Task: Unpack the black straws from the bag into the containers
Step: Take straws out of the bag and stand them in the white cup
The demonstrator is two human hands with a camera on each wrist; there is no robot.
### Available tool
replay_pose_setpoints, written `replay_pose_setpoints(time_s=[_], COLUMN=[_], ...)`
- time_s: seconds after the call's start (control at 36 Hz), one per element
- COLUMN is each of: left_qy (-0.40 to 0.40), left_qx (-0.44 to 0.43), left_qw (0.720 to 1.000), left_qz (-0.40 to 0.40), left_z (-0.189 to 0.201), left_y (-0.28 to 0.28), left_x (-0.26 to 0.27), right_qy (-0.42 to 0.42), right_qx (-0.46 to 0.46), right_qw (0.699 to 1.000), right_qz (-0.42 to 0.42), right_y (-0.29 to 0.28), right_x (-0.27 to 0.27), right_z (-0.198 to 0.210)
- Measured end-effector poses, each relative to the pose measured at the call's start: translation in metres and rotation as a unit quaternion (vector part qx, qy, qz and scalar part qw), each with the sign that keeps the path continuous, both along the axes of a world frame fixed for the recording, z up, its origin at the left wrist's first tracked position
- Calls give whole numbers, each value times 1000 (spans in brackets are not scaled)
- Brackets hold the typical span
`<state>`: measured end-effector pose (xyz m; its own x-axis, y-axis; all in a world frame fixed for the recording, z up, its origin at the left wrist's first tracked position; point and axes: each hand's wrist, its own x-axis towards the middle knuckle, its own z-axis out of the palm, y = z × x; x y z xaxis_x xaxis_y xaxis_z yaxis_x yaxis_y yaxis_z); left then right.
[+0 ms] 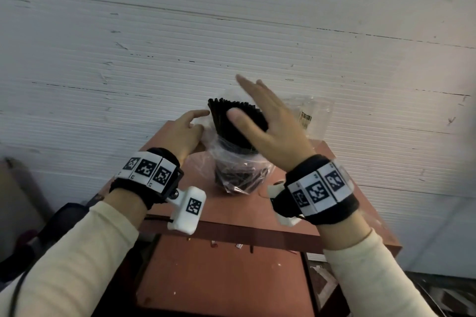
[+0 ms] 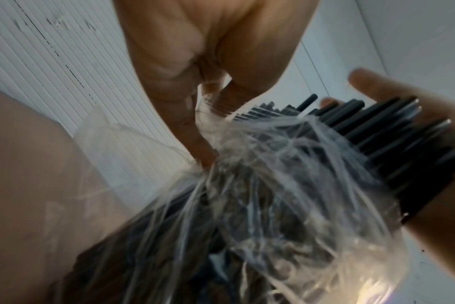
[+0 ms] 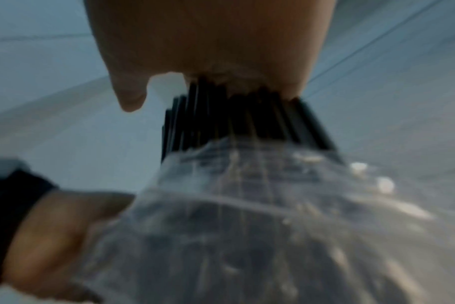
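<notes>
A bundle of black straws (image 1: 231,116) stands upright in a crumpled clear plastic bag (image 1: 239,170) on the red-brown table (image 1: 231,211). The straw tops fan out above the bag's mouth. My right hand (image 1: 268,121) lies flat on the straw tops with straight fingers. The right wrist view shows its palm (image 3: 208,41) against the straw ends (image 3: 234,119). My left hand (image 1: 190,126) is at the bag's left side. In the left wrist view its fingers (image 2: 195,123) pinch the plastic (image 2: 286,185) beside the straws (image 2: 372,127).
A clear plastic item with a label (image 1: 309,116) stands at the table's back right against the white ribbed wall (image 1: 231,33). The table's front edge is just below my wrists. A lower red-brown surface (image 1: 219,278) sits in front.
</notes>
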<state>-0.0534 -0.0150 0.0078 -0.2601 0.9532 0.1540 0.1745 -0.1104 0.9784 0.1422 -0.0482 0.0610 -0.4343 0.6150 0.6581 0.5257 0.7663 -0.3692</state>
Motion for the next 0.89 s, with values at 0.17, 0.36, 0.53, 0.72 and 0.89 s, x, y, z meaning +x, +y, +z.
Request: replay_pose_setpoints(time_s=[0.17,0.36,0.53,0.72,0.89], left_qy=[-27,80,134,92,68], left_qx=[1,-31,-49,-14,54], left_qw=[998,992,983,989,993], left_qz=[-60,-88,-116,-119,-78], left_z=[11,1,6,14,26], left_y=[-15,-16,-18,-19,-15], left_x=[23,31,42,47,38], right_qy=[-174,-78,-108,-188,-62], right_qx=[94,59,1,-3,23], right_qw=[975,987,987,980,996], right_qz=[-106,-126,-119,-66,-67], right_y=[12,27,31,28,42], right_x=[-16,12,27,31,23], right_z=[-6,-12,-15,-12,-21])
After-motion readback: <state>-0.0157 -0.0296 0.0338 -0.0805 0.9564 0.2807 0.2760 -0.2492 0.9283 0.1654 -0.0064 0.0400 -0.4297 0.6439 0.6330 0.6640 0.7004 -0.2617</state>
